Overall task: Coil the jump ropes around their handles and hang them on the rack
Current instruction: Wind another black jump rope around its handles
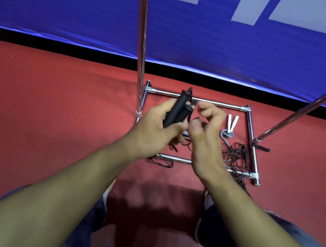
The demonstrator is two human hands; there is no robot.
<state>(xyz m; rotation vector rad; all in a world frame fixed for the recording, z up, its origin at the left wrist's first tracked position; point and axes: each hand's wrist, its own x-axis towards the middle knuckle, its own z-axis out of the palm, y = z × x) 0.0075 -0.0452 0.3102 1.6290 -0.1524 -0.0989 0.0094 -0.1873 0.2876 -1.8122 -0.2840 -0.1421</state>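
My left hand [156,128] grips two black jump-rope handles [178,109] side by side, tips pointing up and away. Their thin black rope [160,163] trails down onto the red floor. My right hand [204,128] is just right of the handles with its fingers curled; whether it pinches the rope cannot be made out. A white-handled rope [231,124] with a grey coil lies on the floor inside the chrome rack's base [205,101]. A tangle of black ropes [237,156] lies at the base's right corner.
Two chrome rack uprights rise from the base, one on the left [142,39] and one slanting on the right [318,100]. A blue banner [194,37] stands behind. Red floor [41,102] stretches to the left. My knees and shoes are at the bottom.
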